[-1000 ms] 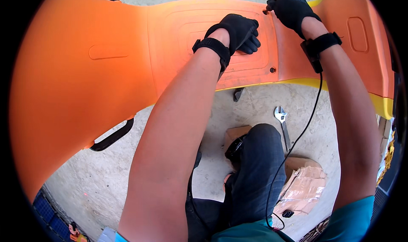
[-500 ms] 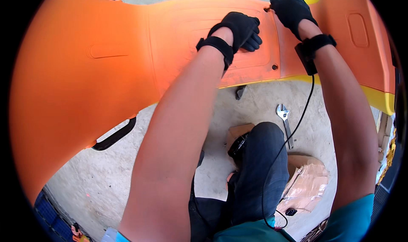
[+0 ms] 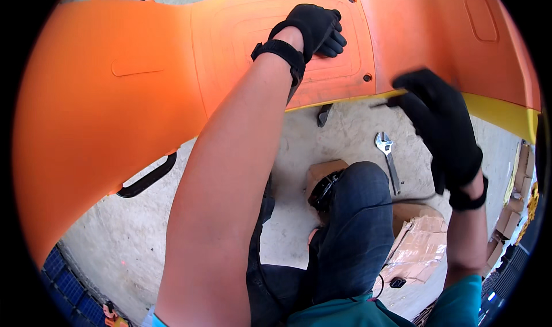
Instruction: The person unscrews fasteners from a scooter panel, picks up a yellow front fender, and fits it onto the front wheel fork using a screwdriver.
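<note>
A long orange plastic body with a yellow lower edge (image 3: pixel 144 39) spans the far side, with black grab handles. My left hand (image 3: pixel 310 31), in a black glove, rests on its ridged middle panel, fingers curled; whatever they may hold is hidden. My right hand (image 3: pixel 440 114), also gloved and smeared by motion, is in the air on the near side of the body. Its fingers pinch a thin dark rod (image 3: pixel 380 104), too blurred to name exactly. The panel's right side has a far bolt hole (image 3: pixel 352 0) and a near bolt hole (image 3: pixel 367 77).
An adjustable wrench (image 3: pixel 388 161) lies on the concrete floor (image 3: pixel 132 241) near my knee. Flattened cardboard (image 3: pixel 420 249) is to its lower right, and a small cardboard box (image 3: pixel 326 169) stands beside my leg. A black handle (image 3: pixel 149 177) juts from the body's near side.
My right hand has left the far bolt hole and come nearer and to the right, past the body's edge. My left hand stays on the panel; the view has shifted slightly.
</note>
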Tool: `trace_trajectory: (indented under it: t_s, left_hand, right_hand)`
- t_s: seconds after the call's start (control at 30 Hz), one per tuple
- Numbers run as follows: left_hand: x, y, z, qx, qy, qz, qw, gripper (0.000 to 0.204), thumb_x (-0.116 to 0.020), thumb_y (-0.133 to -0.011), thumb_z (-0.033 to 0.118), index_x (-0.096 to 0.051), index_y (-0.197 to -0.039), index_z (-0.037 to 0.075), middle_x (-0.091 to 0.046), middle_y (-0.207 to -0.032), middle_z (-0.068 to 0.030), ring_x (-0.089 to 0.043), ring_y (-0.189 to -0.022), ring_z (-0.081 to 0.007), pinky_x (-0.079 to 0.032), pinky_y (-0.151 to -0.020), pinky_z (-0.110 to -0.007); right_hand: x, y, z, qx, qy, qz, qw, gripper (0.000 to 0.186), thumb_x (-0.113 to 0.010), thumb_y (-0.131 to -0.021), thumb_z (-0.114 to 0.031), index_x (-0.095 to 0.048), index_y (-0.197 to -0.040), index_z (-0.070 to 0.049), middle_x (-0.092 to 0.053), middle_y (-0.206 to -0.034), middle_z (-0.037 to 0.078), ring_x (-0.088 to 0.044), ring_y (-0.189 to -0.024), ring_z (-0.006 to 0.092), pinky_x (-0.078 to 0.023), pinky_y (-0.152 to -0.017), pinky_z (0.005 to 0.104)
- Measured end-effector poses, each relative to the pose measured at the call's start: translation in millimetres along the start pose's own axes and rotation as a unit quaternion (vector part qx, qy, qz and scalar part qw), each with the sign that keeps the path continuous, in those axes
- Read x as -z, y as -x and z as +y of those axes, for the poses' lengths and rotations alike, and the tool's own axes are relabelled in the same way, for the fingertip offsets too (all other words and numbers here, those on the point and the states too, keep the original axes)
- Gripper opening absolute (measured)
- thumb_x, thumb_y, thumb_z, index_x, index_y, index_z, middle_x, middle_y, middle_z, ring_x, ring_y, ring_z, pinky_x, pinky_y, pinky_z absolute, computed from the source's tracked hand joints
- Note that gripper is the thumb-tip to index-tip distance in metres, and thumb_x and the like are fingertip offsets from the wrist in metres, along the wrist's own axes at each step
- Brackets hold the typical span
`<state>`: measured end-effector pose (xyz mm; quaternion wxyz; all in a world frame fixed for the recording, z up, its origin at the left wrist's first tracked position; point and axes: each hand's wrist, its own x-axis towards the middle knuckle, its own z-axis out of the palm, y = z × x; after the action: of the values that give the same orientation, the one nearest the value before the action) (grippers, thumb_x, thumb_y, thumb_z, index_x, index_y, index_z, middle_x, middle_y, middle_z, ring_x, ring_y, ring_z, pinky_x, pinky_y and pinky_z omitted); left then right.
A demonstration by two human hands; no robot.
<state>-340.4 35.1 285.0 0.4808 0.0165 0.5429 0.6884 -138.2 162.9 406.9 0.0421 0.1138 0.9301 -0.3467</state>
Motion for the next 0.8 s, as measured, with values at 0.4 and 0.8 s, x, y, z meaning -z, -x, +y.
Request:
trace_trajectory:
  t_s: [0.4, 0.8]
  left_hand:
    - [-31.0, 3.7, -6.1, -0.068, -0.204, 0.148, 0.965, 0.027, -0.052, -0.097, 0.019, -0.062, -0.087, -0.004, -0.07, -0.074, -0.0163, -0.066, -0.055, -0.0227, -0.056, -0.052, -0.032]
    - [-65.0, 41.2, -26.7, -0.045, -0.35, 0.15, 0.924, 0.027, -0.056, -0.096, 0.024, -0.06, -0.084, 0.0, -0.068, -0.072, -0.0126, -0.064, -0.056, -0.0197, -0.054, -0.056, -0.033]
  right_hand:
    - [-5.3, 258.4, 287.8, -0.451, -0.225, 0.135, 0.853, 0.009, -0.063, -0.095, -0.015, -0.056, -0.094, -0.011, -0.052, -0.069, -0.002, -0.051, -0.055, 0.0087, -0.046, -0.046, 0.0247]
    - [-60.0, 353.5, 308.1, -0.365, 0.133, 0.158, 0.908, 0.021, -0.064, -0.094, -0.019, -0.058, -0.107, -0.005, -0.067, -0.084, 0.018, -0.064, -0.078, 0.0365, -0.05, -0.069, 0.0449]
